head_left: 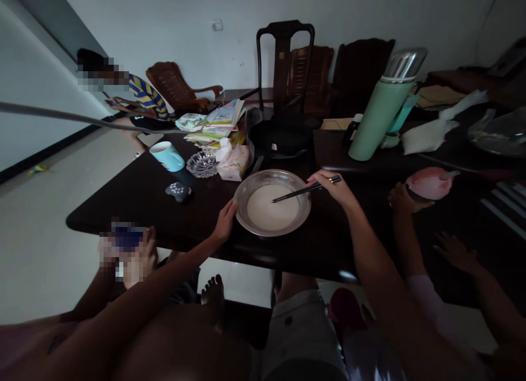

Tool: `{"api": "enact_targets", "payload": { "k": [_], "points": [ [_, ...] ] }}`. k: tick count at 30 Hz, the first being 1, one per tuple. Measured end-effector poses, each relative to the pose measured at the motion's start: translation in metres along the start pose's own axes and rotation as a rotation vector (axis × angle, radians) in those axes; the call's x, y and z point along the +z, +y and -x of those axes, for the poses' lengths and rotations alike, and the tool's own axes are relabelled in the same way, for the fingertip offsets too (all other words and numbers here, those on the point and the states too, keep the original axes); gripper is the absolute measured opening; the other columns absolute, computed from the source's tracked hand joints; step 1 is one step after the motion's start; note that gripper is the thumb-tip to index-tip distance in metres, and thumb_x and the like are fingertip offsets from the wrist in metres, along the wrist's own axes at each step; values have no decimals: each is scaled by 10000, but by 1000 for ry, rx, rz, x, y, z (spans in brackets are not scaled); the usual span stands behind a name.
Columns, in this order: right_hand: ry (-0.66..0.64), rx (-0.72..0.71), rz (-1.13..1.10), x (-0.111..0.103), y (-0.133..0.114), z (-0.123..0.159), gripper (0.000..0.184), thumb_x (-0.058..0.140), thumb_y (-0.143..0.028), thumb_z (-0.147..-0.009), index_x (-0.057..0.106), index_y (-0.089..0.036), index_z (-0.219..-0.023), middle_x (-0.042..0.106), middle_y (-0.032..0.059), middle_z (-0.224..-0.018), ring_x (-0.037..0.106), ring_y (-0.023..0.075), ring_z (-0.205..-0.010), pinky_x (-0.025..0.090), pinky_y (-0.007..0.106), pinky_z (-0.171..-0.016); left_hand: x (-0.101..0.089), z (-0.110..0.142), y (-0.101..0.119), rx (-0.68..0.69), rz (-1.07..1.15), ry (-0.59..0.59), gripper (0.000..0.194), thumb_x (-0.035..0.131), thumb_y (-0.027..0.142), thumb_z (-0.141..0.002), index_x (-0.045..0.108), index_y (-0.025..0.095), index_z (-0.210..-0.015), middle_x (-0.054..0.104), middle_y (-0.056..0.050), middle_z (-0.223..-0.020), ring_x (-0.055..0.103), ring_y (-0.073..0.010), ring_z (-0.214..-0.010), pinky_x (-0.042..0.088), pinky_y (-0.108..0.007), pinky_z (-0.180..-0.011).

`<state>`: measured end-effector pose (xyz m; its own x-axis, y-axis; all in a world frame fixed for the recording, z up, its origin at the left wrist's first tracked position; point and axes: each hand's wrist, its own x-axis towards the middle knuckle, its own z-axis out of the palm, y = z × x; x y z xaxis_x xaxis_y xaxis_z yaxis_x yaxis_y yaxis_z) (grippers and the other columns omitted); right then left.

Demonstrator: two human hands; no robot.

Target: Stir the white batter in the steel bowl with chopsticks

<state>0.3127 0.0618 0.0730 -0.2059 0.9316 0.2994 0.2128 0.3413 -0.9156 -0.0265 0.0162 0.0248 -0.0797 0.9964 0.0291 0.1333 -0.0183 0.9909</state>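
A wide metal bowl [303, 219] with a pale, milky batter [267, 214] in it stands near the front edge of the dark table. My left hand [226, 219] grips the bowl's left rim, fingers at the outside of the wall. Above the right rim, my right hand [333, 186] is closed around a pair of dark chopsticks [298, 192]. Their tips point left and reach the batter's surface near the middle of the bowl; whether they dip in is hard to tell.
Behind the bowl are a tissue box [234, 163], a glass dish [202, 164] and a light-blue mug [167, 156]. A game controller [178, 192] lies to the left. A green thermos [380, 120] stands back right. Another person's hand holds a pink bowl [430, 183] at right. People sit at left.
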Motion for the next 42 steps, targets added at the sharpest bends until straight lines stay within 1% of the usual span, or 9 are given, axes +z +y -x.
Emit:
{"api": "enact_targets", "payload": {
  "k": [7,12,17,23,30,34,37,39,42],
  "points": [
    [-95,0,-27,4,-1,-1,429,564,-611,-845,729,-215,-826,770,48,-790,700,204,-762,472,286,-599,1,0,1,-23,22,-6,759,610,682,-742,640,105,-1235,639,-127,-1287,536,-312,-1234,383,-394,-1072],
    [26,7,-17,-2,0,0,427,554,-609,-855,717,-215,-817,756,44,-727,687,198,-725,447,277,-573,1,1,3,-7,23,-9,722,610,654,-760,643,109,-1232,635,-119,-1296,531,-313,-1236,360,-414,-1092],
    [-107,11,-42,2,-1,0,428,555,-604,-855,721,-210,-828,762,47,-749,688,196,-713,460,282,-580,0,0,1,-11,18,-9,712,611,641,-767,641,103,-1232,627,-130,-1305,531,-317,-1237,359,-420,-1092],
    [7,10,-18,-1,0,0,405,551,-585,-866,718,-221,-812,757,41,-736,691,201,-742,452,279,-577,1,0,2,-10,35,-18,715,616,656,-752,647,110,-1212,643,-130,-1277,534,-321,-1229,372,-423,-1079],
    [-88,19,-26,1,0,0,397,567,-587,-854,719,-222,-833,770,43,-786,698,202,-756,454,282,-581,1,4,4,-7,-39,-12,678,578,649,-781,632,144,-1230,627,-117,-1298,516,-305,-1248,358,-401,-1088],
    [11,28,-24,-3,0,1,395,555,-576,-868,716,-222,-800,759,39,-737,687,193,-722,442,275,-565,-14,7,18,76,-151,172,585,562,534,-843,532,203,-1324,581,-102,-1307,535,-244,-1193,384,-378,-1049],
    [-52,36,-52,-1,-3,1,421,542,-591,-868,715,-216,-784,747,39,-690,676,188,-666,440,281,-551,-20,11,44,92,-210,282,424,556,514,-840,630,195,-1108,632,-52,-1003,586,-202,-935,458,-328,-889],
    [-107,19,-32,2,-4,1,415,548,-590,-866,723,-219,-801,760,42,-745,691,197,-718,467,290,-586,-14,19,61,38,-224,78,372,556,553,-827,668,198,-838,589,-20,-738,546,-174,-718,466,-289,-709],
    [-62,-8,34,1,-3,1,403,547,-583,-870,733,-229,-820,769,42,-826,699,210,-814,487,295,-632,-4,46,67,-92,-241,-462,416,572,597,-811,673,214,-682,581,-22,-613,500,-155,-578,425,-269,-558]
  ]
}}
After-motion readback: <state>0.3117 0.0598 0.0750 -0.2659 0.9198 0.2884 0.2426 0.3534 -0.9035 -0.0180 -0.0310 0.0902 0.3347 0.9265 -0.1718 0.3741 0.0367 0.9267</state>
